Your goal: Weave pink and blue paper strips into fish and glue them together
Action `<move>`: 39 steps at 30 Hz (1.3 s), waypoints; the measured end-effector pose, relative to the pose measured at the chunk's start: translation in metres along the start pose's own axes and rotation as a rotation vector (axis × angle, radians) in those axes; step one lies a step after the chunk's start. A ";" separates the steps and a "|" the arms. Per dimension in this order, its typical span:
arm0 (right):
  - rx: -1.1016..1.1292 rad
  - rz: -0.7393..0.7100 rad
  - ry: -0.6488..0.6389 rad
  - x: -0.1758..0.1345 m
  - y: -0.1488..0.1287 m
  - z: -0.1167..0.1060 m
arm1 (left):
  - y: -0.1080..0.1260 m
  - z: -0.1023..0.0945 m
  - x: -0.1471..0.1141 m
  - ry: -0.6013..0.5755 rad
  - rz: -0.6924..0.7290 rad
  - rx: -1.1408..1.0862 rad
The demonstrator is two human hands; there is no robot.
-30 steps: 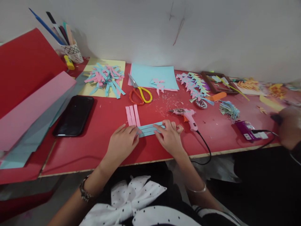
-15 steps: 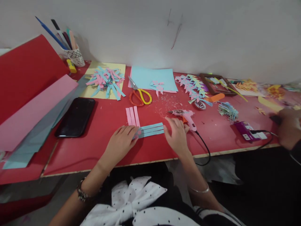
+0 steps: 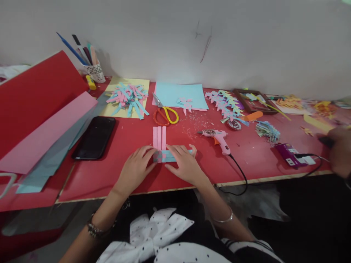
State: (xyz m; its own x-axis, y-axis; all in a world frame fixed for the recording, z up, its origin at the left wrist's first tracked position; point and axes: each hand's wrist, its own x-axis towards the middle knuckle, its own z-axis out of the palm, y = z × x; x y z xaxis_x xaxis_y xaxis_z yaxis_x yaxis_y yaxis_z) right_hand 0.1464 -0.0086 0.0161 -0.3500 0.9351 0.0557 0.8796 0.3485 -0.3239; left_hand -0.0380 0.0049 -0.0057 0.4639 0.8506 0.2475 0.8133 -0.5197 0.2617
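Note:
Three pink paper strips (image 3: 159, 138) stand upright from my view, crossing light blue paper strips (image 3: 169, 156) in a small weave on the red table. At the weave's left end, my left hand (image 3: 137, 165) rests with thumb and fingers apart, fingertips at the paper's edge. Over the blue strips lies my right hand (image 3: 184, 163), its fingers spread and its thumb below them; it hides their right part. To the right of it is a pink glue gun (image 3: 219, 138), and beyond the weave are red-and-yellow-handled scissors (image 3: 166, 114).
A black phone (image 3: 94, 138) and long paper sheets (image 3: 52, 133) lie left. Cut strips (image 3: 128, 96) are heaped behind. Folded paper chains (image 3: 225, 104) and a purple power box (image 3: 290, 155) are on the right, beside another person's hand (image 3: 340, 151). A cable hangs over the front edge.
My right hand has moved left, from the blue strips' right end onto them near the weave. My left hand has shifted slightly, uncovering more of the crossing. The view has turned a little.

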 end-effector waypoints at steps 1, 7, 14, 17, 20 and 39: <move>-0.004 0.002 0.001 -0.001 -0.002 0.000 | 0.000 -0.001 0.000 0.003 -0.004 0.004; -0.035 0.003 0.025 -0.007 -0.014 0.002 | -0.005 -0.005 0.003 0.003 -0.003 0.026; 0.088 0.062 0.058 -0.007 -0.025 0.007 | -0.005 -0.006 0.003 0.001 -0.032 0.013; 0.152 0.057 0.027 -0.008 -0.031 0.007 | -0.005 -0.005 0.003 0.015 -0.046 -0.012; 0.212 0.057 0.014 -0.008 -0.033 0.005 | -0.010 -0.005 0.002 0.017 -0.045 -0.043; -0.152 0.452 0.659 -0.028 0.093 -0.052 | -0.049 0.002 0.092 -0.184 0.015 -0.123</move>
State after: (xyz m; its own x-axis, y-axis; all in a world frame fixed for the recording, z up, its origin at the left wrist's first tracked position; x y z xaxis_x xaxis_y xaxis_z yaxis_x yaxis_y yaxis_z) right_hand 0.2550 0.0010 0.0330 0.2695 0.8168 0.5102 0.9411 -0.1111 -0.3193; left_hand -0.0342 0.1090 0.0024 0.5413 0.8369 0.0807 0.7621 -0.5289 0.3734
